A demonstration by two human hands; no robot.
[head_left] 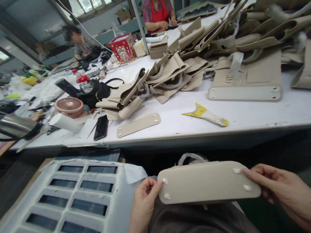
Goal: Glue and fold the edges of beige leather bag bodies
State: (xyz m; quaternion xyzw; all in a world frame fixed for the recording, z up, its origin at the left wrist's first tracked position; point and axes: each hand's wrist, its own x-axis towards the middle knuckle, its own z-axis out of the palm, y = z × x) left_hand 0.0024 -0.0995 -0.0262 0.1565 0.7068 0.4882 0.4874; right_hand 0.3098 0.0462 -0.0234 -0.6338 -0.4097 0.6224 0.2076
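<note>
Over my lap is a beige leather bag base panel [203,183] with rounded ends and a small white tab near each corner. My left hand [146,196] pinches its left end between thumb and fingers. At the opposite end, my right hand [272,182] grips the panel the same way. Behind the panel's top edge shows a plastic-wrapped handle [192,157], so more of the bag seems to hang beneath; most of it is hidden. On the table ahead lies a similar loose beige strip [139,125] with white tabs at its ends.
Piles of beige bag pieces [173,72] cover the white table [173,125]. Near its front edge lie a yellow-and-white tool [207,115] and a phone [101,128]. A pink fan [69,105] and kettle [10,126] stand left. A slotted plastic crate [111,201] is beside me. Two people sit across.
</note>
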